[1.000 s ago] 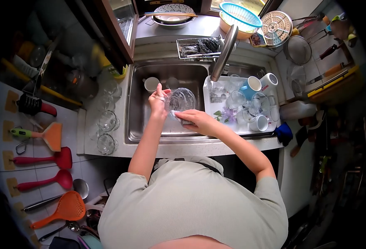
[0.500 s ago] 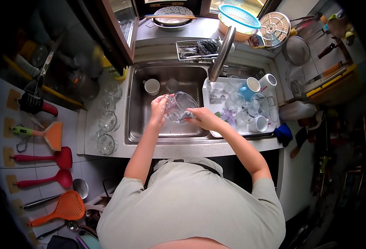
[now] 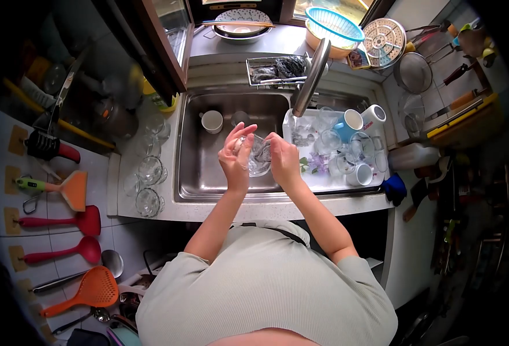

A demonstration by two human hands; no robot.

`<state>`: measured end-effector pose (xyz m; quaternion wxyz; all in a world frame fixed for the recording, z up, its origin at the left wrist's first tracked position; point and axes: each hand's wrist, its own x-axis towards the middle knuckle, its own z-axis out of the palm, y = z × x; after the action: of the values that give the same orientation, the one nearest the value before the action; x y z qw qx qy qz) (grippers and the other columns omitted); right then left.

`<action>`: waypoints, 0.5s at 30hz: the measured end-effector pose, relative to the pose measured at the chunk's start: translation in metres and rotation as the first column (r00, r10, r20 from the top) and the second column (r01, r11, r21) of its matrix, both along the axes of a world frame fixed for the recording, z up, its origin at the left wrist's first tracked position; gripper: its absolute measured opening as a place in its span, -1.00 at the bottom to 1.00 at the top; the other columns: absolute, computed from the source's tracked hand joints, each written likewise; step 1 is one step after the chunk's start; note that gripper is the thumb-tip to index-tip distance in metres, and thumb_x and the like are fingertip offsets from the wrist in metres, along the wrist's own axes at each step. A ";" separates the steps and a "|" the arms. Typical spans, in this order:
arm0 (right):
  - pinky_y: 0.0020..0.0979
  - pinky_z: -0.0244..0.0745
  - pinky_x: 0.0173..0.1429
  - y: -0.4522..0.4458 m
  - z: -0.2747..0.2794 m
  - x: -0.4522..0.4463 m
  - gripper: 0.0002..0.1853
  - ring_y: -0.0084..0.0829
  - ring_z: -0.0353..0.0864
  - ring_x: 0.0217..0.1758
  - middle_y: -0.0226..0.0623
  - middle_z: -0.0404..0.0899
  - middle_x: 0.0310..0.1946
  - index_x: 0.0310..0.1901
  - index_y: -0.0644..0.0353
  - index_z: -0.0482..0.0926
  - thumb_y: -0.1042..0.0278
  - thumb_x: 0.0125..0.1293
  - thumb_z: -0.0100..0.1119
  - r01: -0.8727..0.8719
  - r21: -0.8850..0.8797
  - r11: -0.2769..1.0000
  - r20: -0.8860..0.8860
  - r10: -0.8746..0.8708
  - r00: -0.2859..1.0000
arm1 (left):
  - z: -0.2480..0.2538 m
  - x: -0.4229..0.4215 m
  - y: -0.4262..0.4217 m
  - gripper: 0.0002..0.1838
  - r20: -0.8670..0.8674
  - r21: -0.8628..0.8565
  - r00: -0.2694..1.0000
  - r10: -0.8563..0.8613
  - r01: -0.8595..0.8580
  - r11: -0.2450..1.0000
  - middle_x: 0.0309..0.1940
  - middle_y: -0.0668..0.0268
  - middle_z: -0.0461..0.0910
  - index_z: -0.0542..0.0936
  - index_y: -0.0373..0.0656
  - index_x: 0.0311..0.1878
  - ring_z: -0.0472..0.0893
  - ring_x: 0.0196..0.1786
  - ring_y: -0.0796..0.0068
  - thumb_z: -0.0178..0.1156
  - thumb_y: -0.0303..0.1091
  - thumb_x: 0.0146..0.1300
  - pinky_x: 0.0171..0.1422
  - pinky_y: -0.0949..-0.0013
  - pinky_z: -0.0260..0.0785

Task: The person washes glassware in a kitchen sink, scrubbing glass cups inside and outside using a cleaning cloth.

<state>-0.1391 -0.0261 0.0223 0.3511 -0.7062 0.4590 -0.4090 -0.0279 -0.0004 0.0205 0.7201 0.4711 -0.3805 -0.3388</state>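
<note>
Over the left basin of the steel sink [image 3: 194, 173], I hold a clear glass mug [image 3: 258, 168]. My left hand [image 3: 236, 160] is closed round its left side, some fingers raised and the thumb across the glass. My right hand [image 3: 284, 158] pinches at the mug's right rim, on a grey scrubber [image 3: 263, 151] that shows inside the glass; the fingertips are partly hidden. A white cup [image 3: 212, 121] stands in the basin behind my left hand, and near it is a clear glass [image 3: 240, 119].
Right of the basin, a white tray [image 3: 318, 180] bears several glasses, a blue mug [image 3: 347, 125] and white cups. The faucet [image 3: 312, 78] rises behind it, water running. Several glass mugs [image 3: 149, 203] line the left counter. A wire rack [image 3: 274, 70] sits at the back.
The mug has turned in my hands, its mouth no longer facing up and right. My left hand has shifted right and its fingers have lifted; my right hand has rotated upright beside the rim.
</note>
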 end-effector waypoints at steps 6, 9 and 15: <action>-0.23 0.21 -0.53 -0.018 -0.002 -0.002 -0.48 -0.07 0.40 -0.63 -0.07 0.38 -0.72 -0.57 0.31 0.46 0.10 0.35 -0.35 -0.029 -0.054 0.998 0.120 0.036 0.992 | 0.019 0.007 -0.006 -0.61 0.032 -0.068 0.999 0.039 -0.037 0.997 -0.16 0.19 0.59 0.29 -0.21 -0.74 0.36 0.16 0.31 0.19 -0.34 0.12 0.23 0.26 0.10; -0.21 0.26 -0.52 -0.023 -0.006 -0.002 -0.54 -0.08 0.43 -0.61 -0.10 0.42 -0.71 -0.58 0.28 0.47 0.17 0.32 -0.31 0.021 -0.160 0.987 0.052 -0.013 0.999 | 0.025 0.008 -0.009 -0.59 -0.080 -0.001 0.996 0.049 -0.049 0.999 -0.14 0.18 0.58 0.27 -0.20 -0.77 0.38 0.15 0.34 0.20 -0.38 0.10 0.24 0.27 0.09; -0.18 0.35 -0.51 -0.019 0.028 0.019 -0.55 -0.09 0.47 -0.60 -0.12 0.46 -0.70 -0.65 0.25 0.46 0.16 0.28 -0.23 0.117 -0.170 0.979 -0.332 -0.168 0.928 | 0.016 0.000 -0.010 -0.67 0.062 -0.075 0.998 0.031 -0.026 0.997 -0.11 0.17 0.56 0.37 -0.19 -0.75 0.34 0.18 0.40 0.22 -0.46 0.06 0.27 0.29 0.04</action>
<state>-0.1200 -0.0449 0.0507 0.1817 -0.7554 0.5323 -0.3362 -0.0281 -0.0105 0.0362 0.7294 0.4601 -0.4085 -0.2991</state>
